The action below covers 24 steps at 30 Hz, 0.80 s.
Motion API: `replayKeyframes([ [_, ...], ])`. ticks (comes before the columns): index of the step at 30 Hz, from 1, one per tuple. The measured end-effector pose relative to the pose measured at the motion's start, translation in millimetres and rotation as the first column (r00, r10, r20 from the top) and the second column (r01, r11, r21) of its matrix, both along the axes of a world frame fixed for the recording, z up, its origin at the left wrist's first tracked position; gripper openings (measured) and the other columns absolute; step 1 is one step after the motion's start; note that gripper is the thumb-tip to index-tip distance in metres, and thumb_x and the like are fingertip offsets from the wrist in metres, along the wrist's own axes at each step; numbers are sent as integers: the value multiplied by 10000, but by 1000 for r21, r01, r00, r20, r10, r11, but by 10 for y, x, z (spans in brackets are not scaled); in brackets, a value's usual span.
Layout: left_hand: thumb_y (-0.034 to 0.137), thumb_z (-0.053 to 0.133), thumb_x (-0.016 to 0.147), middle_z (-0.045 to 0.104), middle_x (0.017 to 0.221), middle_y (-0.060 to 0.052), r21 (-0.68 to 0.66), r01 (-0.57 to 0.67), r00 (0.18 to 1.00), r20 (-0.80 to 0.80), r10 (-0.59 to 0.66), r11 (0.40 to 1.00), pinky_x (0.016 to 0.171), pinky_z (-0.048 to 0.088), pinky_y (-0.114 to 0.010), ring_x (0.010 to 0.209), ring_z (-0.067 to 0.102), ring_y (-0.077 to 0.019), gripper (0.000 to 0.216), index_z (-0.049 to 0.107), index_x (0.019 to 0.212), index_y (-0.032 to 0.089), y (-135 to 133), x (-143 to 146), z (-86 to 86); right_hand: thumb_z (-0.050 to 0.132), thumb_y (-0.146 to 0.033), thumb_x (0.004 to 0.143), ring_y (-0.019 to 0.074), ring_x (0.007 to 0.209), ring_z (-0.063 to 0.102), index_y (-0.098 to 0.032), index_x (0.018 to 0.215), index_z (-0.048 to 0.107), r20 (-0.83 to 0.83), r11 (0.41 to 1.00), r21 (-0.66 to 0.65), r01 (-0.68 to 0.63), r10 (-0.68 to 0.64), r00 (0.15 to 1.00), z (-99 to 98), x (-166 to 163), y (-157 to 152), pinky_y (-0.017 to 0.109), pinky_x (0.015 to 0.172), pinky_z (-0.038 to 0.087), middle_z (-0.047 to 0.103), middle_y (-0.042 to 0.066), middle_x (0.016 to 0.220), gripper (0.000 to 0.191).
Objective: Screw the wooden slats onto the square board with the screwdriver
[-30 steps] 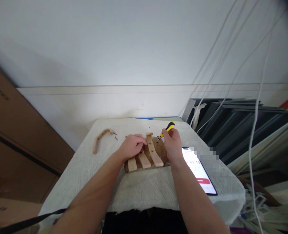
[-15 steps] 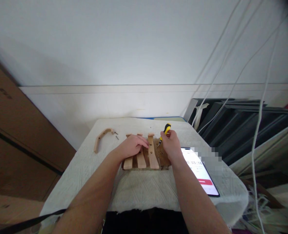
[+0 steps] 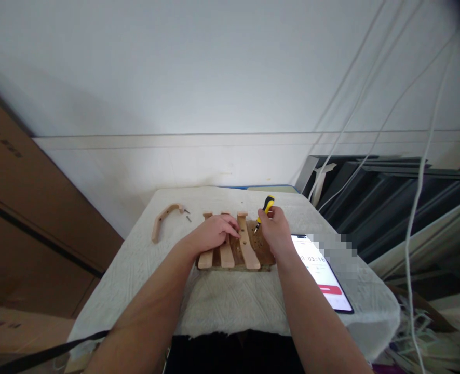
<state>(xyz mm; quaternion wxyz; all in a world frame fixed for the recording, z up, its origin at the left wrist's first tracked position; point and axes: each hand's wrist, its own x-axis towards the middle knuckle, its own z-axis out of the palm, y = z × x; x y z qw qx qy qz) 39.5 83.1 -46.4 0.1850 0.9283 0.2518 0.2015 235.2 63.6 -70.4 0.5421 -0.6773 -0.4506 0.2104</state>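
My right hand [image 3: 276, 228] is closed around a yellow and black screwdriver [image 3: 268, 203]. Its metal tip points down at a brown wooden board [image 3: 267, 252] pitted with small holes. Three pale wooden hooks lie side by side across that board: a left one [image 3: 205, 259], a middle one [image 3: 227, 257] and a right one [image 3: 249, 254] with two dark holes. My left hand [image 3: 216, 232] lies over the left and middle hooks, fingers stretched toward the right hook, their tips at its edge. Part of the left and middle hooks is hidden beneath it.
A curved wooden hook [image 3: 158, 226] and a loose screw [image 3: 188, 218] lie at the left on the white tablecloth [image 3: 230, 301]. To the right lies a phone [image 3: 331, 283] showing a timer. A cardboard box [image 3: 31, 218], dark panels [image 3: 401, 202] and hanging white cables [image 3: 419, 192] flank the table.
The right hook's near end has swung a little to the right, so it lies more slanted. Both hands keep nearly the same pose. The view has shifted slightly.
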Motion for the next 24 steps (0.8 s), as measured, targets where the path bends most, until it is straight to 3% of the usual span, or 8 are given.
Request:
replayKeyframes([
  [17,-80,406,698,709,1055,-61,-5,-5,999,48,5,1000,944,481,-312,996,632,-140,483,763,884,187,9,1,-11,567,-498,732,207,750,603,-164,954,596,-32,999,43,5,-4,999,41,-13,-36,320,679,424,665,82,867,402],
  [21,-66,388,706,738,940,-39,-69,-10,983,180,22,998,881,502,-283,906,662,-124,472,760,842,190,-52,3,73,587,-502,757,177,719,582,-176,943,571,-89,978,208,3,16,996,94,-32,-59,318,670,447,633,51,847,376],
  [24,-34,400,697,735,797,-30,-170,-75,927,351,131,983,738,521,-249,737,664,-116,415,752,766,173,-146,-28,213,620,-458,770,164,749,590,-186,965,574,-115,932,357,-64,112,987,157,-86,-113,324,705,472,640,41,866,337],
])
